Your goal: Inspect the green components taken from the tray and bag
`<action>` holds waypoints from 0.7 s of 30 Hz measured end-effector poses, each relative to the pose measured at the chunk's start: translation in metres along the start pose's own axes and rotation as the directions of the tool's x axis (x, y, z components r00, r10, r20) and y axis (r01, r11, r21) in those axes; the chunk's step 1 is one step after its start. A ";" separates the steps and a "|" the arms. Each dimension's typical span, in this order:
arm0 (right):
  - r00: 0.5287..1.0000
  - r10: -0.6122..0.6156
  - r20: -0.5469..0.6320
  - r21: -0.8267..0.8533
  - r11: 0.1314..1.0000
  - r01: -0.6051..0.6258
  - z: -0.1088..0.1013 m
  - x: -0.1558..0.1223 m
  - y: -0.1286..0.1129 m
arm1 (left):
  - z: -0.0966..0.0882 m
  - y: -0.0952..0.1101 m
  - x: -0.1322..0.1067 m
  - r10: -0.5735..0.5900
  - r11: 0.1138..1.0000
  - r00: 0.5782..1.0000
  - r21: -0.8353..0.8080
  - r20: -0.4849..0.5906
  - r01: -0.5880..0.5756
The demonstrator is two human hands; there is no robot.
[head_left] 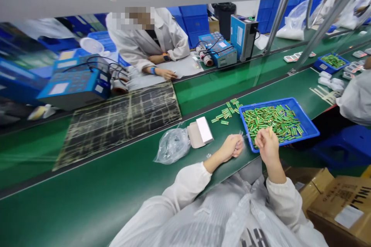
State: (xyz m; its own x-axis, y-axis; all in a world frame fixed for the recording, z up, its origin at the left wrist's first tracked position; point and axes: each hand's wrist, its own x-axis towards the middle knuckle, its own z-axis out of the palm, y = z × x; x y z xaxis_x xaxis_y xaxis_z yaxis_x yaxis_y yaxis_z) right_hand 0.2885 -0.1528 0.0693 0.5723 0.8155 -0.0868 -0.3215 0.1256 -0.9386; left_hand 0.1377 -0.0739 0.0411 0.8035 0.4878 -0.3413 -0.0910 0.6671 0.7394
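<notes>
Over blue tray (307,124) rim, pale piece (271,131) is being pinched in right grip (268,144); left grip (232,147) is being held fisted.

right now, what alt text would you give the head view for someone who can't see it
A person in white sleeves faces a green conveyor belt, left hand closed beside a blue tray of green pieces, right hand pinching a pale piece over its near rim. Loose green pieces, a white box and a clear bag lie nearby.
</notes>
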 end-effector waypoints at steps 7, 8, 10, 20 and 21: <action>0.914 -0.026 0.404 -0.853 0.350 0.387 0.082 0.056 0.052 | -0.052 -0.044 -0.046 0.091 0.994 0.951 0.080 -0.296 -0.070; 0.915 -0.003 0.405 -0.883 0.260 0.391 0.093 0.062 0.062 | -0.058 -0.046 -0.051 0.109 0.992 0.942 0.098 -0.316 -0.082; 0.928 0.054 0.368 -0.924 0.134 0.359 0.107 0.071 0.081 | -0.069 -0.047 -0.061 0.137 0.987 0.931 0.131 -0.338 -0.097; 0.862 0.061 0.504 -0.767 0.489 0.414 0.084 0.073 0.087 | -0.091 -0.016 -0.111 0.342 0.864 0.870 0.482 -0.355 -0.144; 0.855 0.070 0.514 -0.721 0.575 0.387 0.080 0.068 0.082 | -0.091 -0.004 -0.125 0.400 0.798 0.854 0.584 -0.332 -0.147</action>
State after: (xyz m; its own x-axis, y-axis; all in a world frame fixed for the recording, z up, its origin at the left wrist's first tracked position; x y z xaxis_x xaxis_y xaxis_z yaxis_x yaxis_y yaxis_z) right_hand 0.2408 -0.0414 0.0133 0.0787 0.9964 0.0323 0.5805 -0.0195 -0.8140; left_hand -0.0157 -0.0862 0.0277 0.4551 0.8703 -0.1884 0.1529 0.1321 0.9794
